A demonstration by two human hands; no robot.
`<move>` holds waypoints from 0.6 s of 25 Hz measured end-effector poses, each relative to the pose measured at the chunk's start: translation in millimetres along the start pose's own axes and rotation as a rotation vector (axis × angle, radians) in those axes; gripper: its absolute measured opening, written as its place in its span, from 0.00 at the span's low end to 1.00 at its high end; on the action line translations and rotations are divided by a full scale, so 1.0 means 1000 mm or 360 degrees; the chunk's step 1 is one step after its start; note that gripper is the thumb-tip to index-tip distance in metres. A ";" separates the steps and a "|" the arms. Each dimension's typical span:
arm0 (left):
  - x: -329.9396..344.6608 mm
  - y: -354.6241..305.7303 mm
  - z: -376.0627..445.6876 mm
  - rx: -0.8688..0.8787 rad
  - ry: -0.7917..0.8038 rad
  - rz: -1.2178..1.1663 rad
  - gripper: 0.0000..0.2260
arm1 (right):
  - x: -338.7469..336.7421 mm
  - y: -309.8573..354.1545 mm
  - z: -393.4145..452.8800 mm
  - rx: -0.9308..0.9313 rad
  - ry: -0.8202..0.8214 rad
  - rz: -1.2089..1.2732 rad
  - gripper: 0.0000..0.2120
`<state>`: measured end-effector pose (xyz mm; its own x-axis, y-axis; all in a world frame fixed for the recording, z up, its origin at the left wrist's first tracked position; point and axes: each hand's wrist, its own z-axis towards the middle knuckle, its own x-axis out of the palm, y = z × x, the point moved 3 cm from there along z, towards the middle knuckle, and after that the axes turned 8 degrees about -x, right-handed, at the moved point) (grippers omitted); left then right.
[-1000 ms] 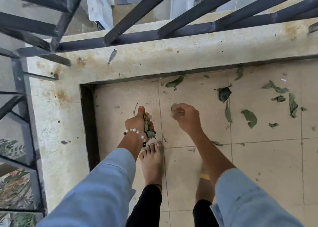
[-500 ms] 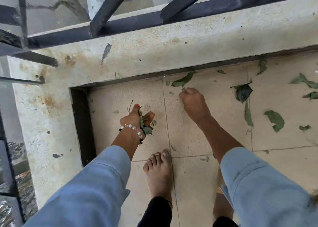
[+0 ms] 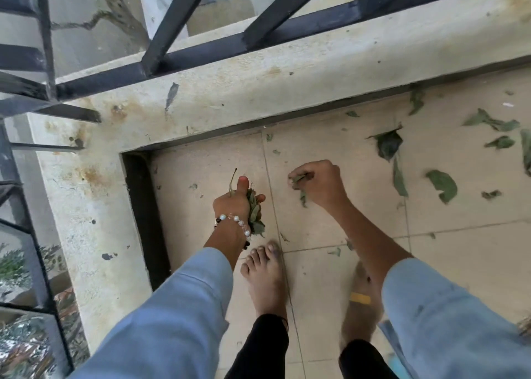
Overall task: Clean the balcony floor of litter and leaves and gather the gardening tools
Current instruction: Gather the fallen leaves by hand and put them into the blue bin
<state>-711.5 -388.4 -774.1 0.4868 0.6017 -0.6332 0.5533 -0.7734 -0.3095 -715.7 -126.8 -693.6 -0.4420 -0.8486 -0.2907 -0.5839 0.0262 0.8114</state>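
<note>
Head view: the leaves lie in three places. A bunch of leaves [image 3: 254,212] is clutched in the left hand [image 3: 234,203], fingers curled tight round it, thumb up, a thin stem [image 3: 232,182] poking out beside the thumb. A single green leaf [image 3: 298,182] is pinched in the right hand [image 3: 319,182], whose fingers are curled in toward the palm, the leaf's tail hanging below the knuckles. Both hands hover over the tiled balcony floor [image 3: 459,249] near its corner, a small gap apart. More loose leaves [image 3: 442,184] are scattered on the tiles to the right, among them a dark curled one [image 3: 388,144] near the wall base. A beaded bracelet [image 3: 235,220] circles the left wrist, and light blue sleeves [image 3: 178,315] cover both forearms. Two bare feet stand below the hands, the left foot [image 3: 265,278] just beneath the bunch. A stained concrete kerb [image 3: 258,91] edges the floor, with black railing bars [image 3: 172,34] fixed along it.
</note>
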 end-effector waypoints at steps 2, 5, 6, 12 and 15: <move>0.006 -0.019 0.002 -0.0186 0.0135 -0.0191 0.11 | -0.002 0.029 -0.041 0.0137 -0.0009 0.0629 0.08; 0.029 -0.106 -0.045 -0.1255 0.0836 -0.0922 0.22 | -0.009 0.057 -0.099 0.0223 -0.0280 0.0944 0.10; 0.026 -0.131 -0.090 -0.1037 0.0854 -0.0767 0.25 | -0.015 0.061 -0.115 0.0215 -0.0376 0.0844 0.11; 0.016 -0.188 -0.218 -0.1024 0.1183 -0.0795 0.26 | -0.070 0.055 -0.190 -0.0296 0.0102 -0.0299 0.24; 0.027 -0.171 -0.230 -0.1058 0.1095 -0.0688 0.29 | -0.088 0.032 -0.203 -0.0243 0.0452 -0.0680 0.35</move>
<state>-637.3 -194.2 -575.0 0.3234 0.9453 0.0426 0.9299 -0.3258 0.1707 -557.0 -159.0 -539.5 0.0276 -0.8769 -0.4799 -0.5565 -0.4122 0.7213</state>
